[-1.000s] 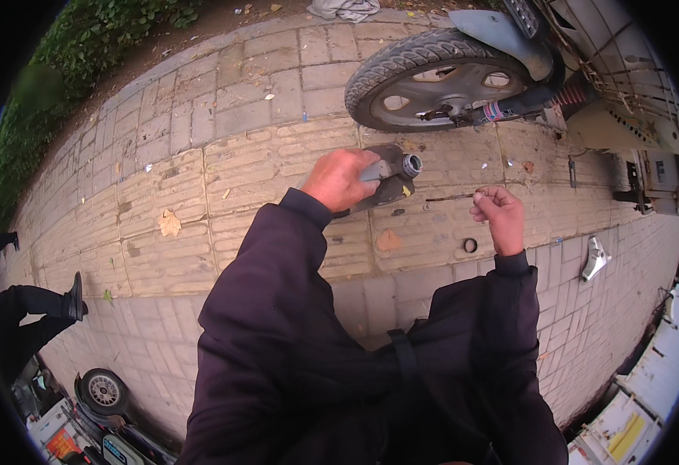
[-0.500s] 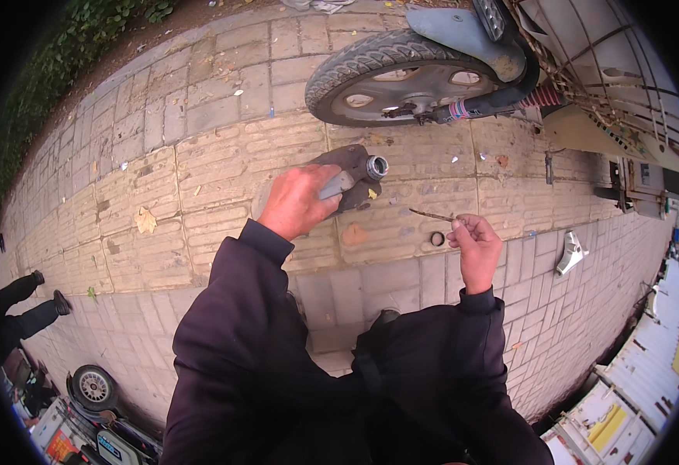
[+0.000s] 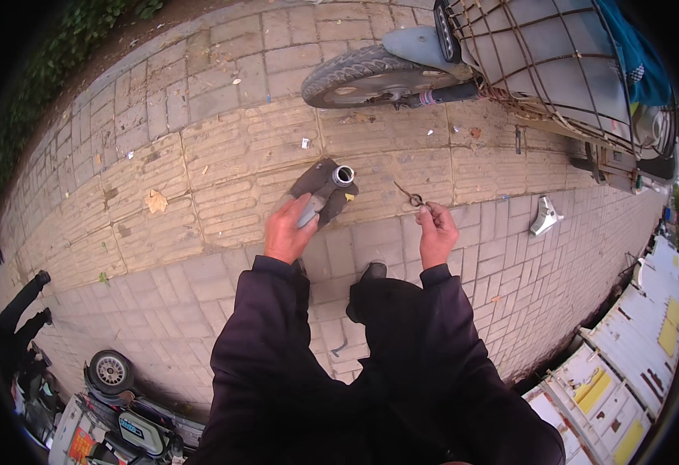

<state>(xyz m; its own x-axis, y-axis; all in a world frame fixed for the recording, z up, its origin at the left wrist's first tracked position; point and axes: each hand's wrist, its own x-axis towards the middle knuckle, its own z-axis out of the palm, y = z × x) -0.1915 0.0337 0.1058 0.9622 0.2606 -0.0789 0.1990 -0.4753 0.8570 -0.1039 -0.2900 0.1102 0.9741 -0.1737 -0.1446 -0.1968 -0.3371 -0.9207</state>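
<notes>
My left hand (image 3: 285, 232) is closed around a grey handle-like piece (image 3: 309, 212). Just ahead of it is a dark, flat, irregular piece (image 3: 308, 180), at whose far end sits an open, silvery round mouth (image 3: 343, 176). I cannot tell whether these are one object. In my right hand (image 3: 438, 234), thumb and fingers pinch a thin brown stick (image 3: 405, 191) that points forward and left. A small dark ring (image 3: 416, 200) appears right beside the stick, overlapping it in view; whether they touch is unclear.
Ahead stands a two-wheeler with a black tyre (image 3: 331, 81) and a wire basket (image 3: 545, 58). A whitish part (image 3: 545, 216) lies on the paving at right, a dry leaf (image 3: 155, 201) at left. A vehicle with a small wheel (image 3: 111, 372) and another person's legs (image 3: 21, 302) are at far left.
The view has shifted. My left hand has drawn the piece with the silvery mouth nearer to me. My right hand, still pinching the stick, has come closer to the ring, which stays in place.
</notes>
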